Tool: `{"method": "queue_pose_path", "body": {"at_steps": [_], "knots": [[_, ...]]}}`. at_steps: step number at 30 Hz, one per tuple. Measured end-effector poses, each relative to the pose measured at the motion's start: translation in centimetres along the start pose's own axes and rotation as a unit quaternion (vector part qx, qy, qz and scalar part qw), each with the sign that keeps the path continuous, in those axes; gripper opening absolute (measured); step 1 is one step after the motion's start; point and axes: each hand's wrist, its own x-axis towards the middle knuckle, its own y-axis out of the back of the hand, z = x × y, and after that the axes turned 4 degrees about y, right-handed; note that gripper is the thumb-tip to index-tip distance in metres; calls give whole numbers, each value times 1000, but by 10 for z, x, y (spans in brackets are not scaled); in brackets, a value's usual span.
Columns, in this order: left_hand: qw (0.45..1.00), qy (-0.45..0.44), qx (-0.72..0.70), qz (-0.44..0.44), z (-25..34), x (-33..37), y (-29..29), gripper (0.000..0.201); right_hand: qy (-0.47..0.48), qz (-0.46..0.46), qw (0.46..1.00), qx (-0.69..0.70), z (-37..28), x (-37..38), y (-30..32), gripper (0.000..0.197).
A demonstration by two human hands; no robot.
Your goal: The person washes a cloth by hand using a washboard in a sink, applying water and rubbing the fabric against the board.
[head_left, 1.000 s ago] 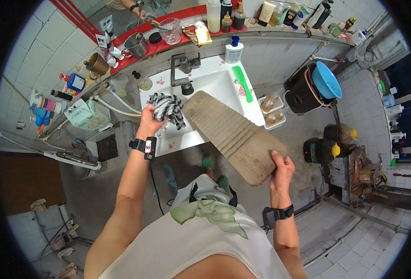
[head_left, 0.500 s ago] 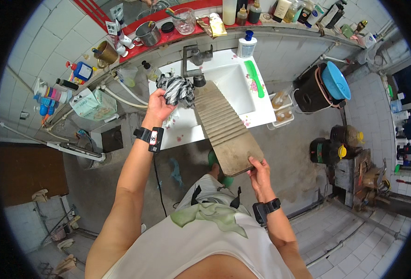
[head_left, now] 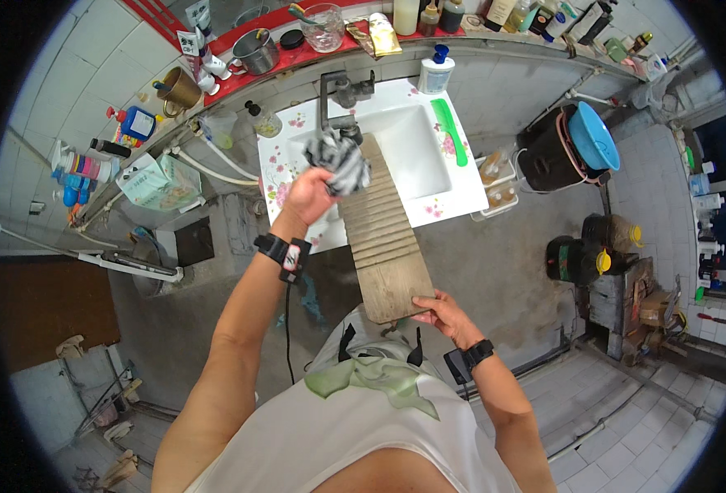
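Observation:
My left hand (head_left: 308, 195) is closed around a bunched black, grey and white cloth (head_left: 338, 162), which is somewhat blurred. The cloth is just below the dark faucet (head_left: 330, 97), beside the upper part of a wooden washboard (head_left: 383, 222). Ridges run across the board's upper and middle part; its lower end is smooth. With its far end in the white sink basin (head_left: 419, 156), the board slopes out over the sink's front edge toward me. My right hand (head_left: 445, 316) grips the lower right corner, thumb on top and the other fingers partly hidden beneath.
A green comb (head_left: 449, 133) lies on the sink's right rim, near a white pump bottle (head_left: 436, 72). At the left rim stands a clear soap bottle (head_left: 262, 120). Cups and bottles line the red shelf (head_left: 297, 59). To the right, a blue basin (head_left: 593, 138) tops a dark bin.
My left hand has carried the cloth to the right and slightly nearer, over the board's edge. The board's near end has swung left and toward me, with my right hand following.

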Motion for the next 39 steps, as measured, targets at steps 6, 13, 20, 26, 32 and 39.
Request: {"method": "queue_pose_path", "body": {"at_steps": [6, 13, 20, 26, 32, 39], "knots": [[971, 121, -37, 203, -57, 0, 18, 31, -44, 30, 974, -221, -42, 22, 9, 53], [979, 6, 38, 198, -19, 19, -85, 42, 86, 117, 959, -245, -144, 56, -12, 39], [828, -252, 466, 183, -19, 22, -56, 45, 127, 65, 957, -251, -184, 100, -76, 30], [716, -139, 661, 179, -76, 13, 44, 46, 111, 1, 943, -313, -165, 168, -89, 32], [686, -188, 685, 158, -75, 45, 3, 59, 115, -49, 918, -377, -175, 207, -80, 38], [565, -81, 796, 202, -91, 91, 55, 68, 160, -35, 921, -353, -211, 255, -87, 26]]}}
